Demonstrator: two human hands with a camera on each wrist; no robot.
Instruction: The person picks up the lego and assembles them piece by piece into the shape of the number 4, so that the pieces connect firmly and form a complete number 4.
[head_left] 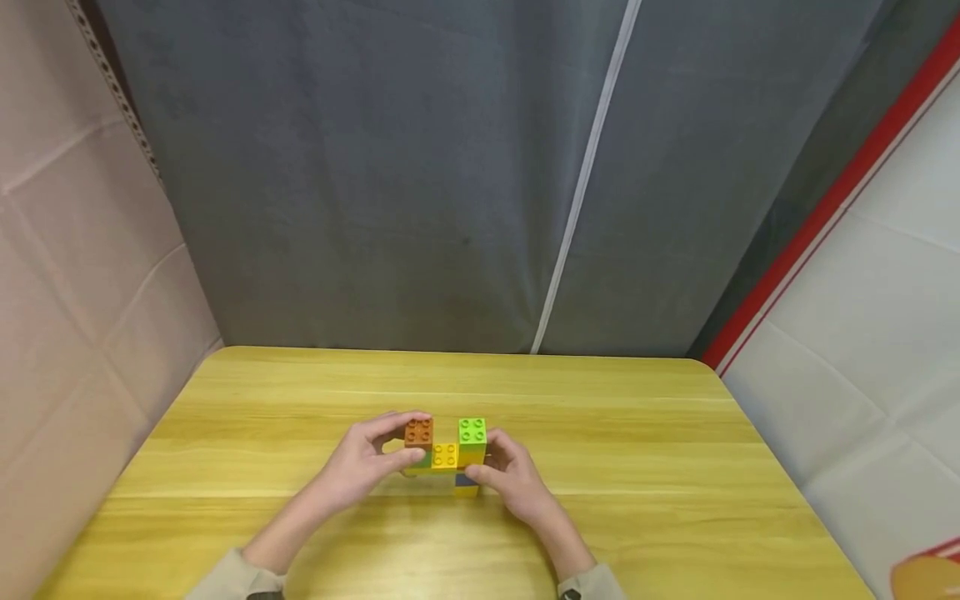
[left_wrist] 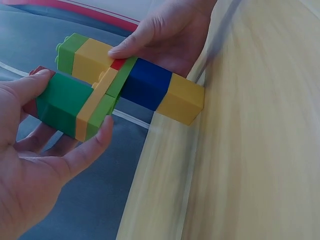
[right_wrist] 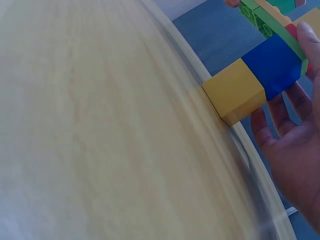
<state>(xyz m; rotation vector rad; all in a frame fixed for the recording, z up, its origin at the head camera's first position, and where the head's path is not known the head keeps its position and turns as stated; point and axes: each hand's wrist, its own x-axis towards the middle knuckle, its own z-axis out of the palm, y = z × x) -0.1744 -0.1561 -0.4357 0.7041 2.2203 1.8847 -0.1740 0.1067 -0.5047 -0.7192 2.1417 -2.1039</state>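
Both hands hold one structure of joined toy building bricks above the wooden table. My left hand (head_left: 352, 467) grips its left end, where a brown brick (head_left: 418, 431) tops a dark green brick (left_wrist: 65, 102). Thumb and fingers lie on opposite sides there. My right hand (head_left: 523, 483) holds the right column at mid-height, below its lime green top brick (head_left: 472, 429). Yellow and lime plates (left_wrist: 102, 110) bridge the two sides. Beneath them, the column continues with a blue brick (left_wrist: 147, 84) and a yellow brick (right_wrist: 235, 92) at the bottom, whose contact with the table I cannot tell.
The yellowish wooden table (head_left: 637, 433) spreads around the hands. A grey curtain (head_left: 375, 183) with a pale strip hangs behind its far edge. White cloth walls (head_left: 862, 350) stand at the sides, the right one with a red border.
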